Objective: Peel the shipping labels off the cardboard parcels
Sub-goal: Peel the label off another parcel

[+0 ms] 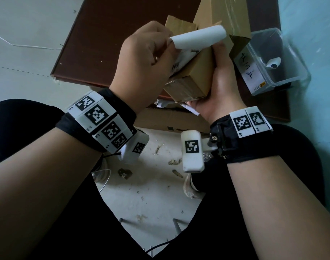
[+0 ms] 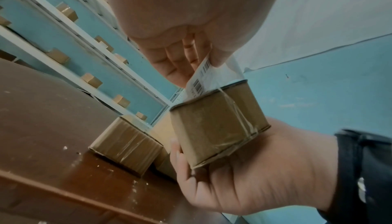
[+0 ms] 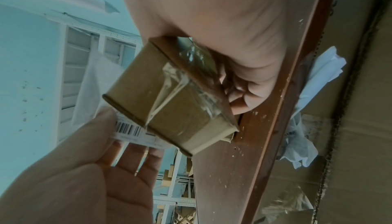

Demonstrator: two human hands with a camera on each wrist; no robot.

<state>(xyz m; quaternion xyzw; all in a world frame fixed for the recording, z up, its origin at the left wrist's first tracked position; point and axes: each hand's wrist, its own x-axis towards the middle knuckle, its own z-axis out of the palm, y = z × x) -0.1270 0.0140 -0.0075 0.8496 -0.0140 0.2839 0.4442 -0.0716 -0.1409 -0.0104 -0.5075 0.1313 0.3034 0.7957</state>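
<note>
Centrally, one small cardboard parcel, taped at its seams, is held above the brown table in the right hand, whose palm and curled fingers wrap its far side. Its white shipping label, barcode printed, is partly lifted and curled back, pinched at its free edge by the left hand. Also present: further cardboard parcels on the table, a clear plastic container to the right.
</note>
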